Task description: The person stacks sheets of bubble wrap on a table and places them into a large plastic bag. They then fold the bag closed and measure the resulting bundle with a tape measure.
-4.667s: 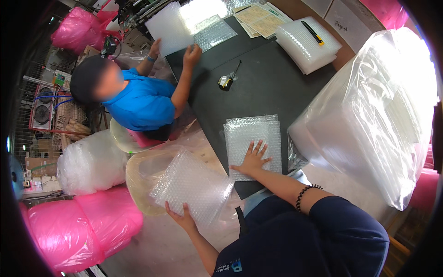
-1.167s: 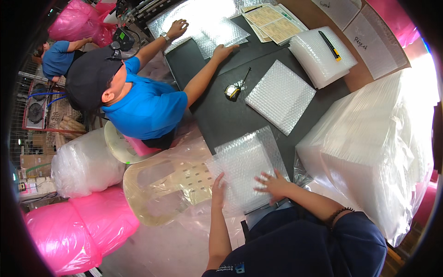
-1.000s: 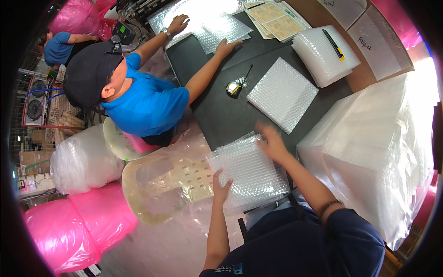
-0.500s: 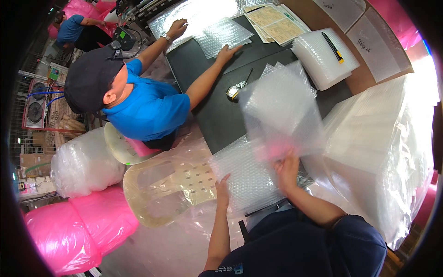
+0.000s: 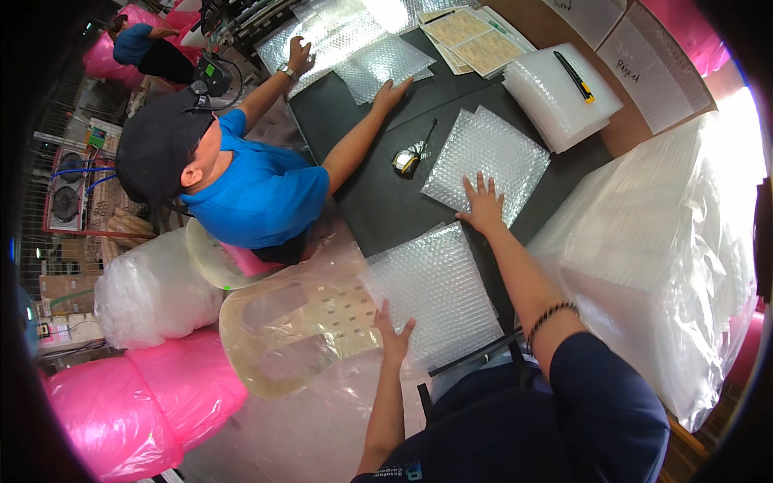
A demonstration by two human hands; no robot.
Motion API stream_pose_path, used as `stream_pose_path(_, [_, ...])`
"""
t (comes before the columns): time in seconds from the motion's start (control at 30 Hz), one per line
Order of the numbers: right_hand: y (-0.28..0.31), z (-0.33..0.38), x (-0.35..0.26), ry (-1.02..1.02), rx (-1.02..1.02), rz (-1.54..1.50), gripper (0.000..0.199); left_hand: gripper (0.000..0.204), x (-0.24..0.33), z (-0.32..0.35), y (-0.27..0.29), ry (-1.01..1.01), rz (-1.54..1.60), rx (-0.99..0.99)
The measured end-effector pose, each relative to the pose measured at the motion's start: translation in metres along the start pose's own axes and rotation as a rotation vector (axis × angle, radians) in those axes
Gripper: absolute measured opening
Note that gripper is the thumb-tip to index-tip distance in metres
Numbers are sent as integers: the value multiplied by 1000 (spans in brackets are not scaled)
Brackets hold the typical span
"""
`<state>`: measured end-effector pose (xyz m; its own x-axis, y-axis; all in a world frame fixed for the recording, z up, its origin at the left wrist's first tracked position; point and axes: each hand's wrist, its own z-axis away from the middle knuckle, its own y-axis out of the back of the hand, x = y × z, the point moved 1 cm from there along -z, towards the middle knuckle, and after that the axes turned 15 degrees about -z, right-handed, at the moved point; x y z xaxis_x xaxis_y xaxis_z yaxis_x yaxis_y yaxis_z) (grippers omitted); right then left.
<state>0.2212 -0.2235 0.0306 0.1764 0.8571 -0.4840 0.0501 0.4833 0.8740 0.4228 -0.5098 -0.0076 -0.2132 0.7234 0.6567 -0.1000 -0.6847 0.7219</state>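
The near bubble-wrap stack (image 5: 435, 294) lies at the close end of the dark table (image 5: 382, 221), with the left hand (image 5: 394, 332) at its lower left edge. The thumb is apart from the fingers there; I cannot tell whether any edge is pinched between them. The far bubble-wrap pile (image 5: 511, 149) lies a little beyond, towards the middle of the table, under the right hand (image 5: 485, 211), whose fingers are spread wide over its near edge and closed on nothing. A strip of dark tabletop shows between the two piles.

To the right stands a big clear plastic bag (image 5: 636, 266) around a tall block of stacked whitish sheets. On the left are a pink plastic-wrapped bundle (image 5: 153, 402) (its contents hidden by the wrap) and a cloudy clear bundle (image 5: 157, 286), beside a beige chair (image 5: 241, 354) with clear film over it.

Both piles are clear and silvery, with rows of small round bubbles; the near one is roughly square and fairly flat, while the far one has sheets turned out of line, so corners stick out.

Further off are a tape measure (image 5: 406, 163), a thick white stack (image 5: 547, 92) bearing a black-and-yellow cutter (image 5: 576, 76), and a co-worker in blue (image 5: 250, 193) reaching over the table.
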Motion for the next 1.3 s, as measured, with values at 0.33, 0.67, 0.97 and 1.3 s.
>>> stream_pose_path(0.33, [-1, 149, -39, 510, -441, -213, 39, 49, -41, -9, -11, 239, 531, -261])
stream_pose_path(0.67, [-13, 7, 10, 7, 258, -155, 55, 63, 1, -1, -6, 193, 264, -136])
stream_pose_path(0.97, [4, 30, 10, 23, 382, -513, 23, 59, -3, 10, -16, 162, 214, -63])
stream_pose_path(1.3, [-20, 270, -10, -1102, -534, -1547, 10, 70, -51, 2, -24, 438, 814, -142])
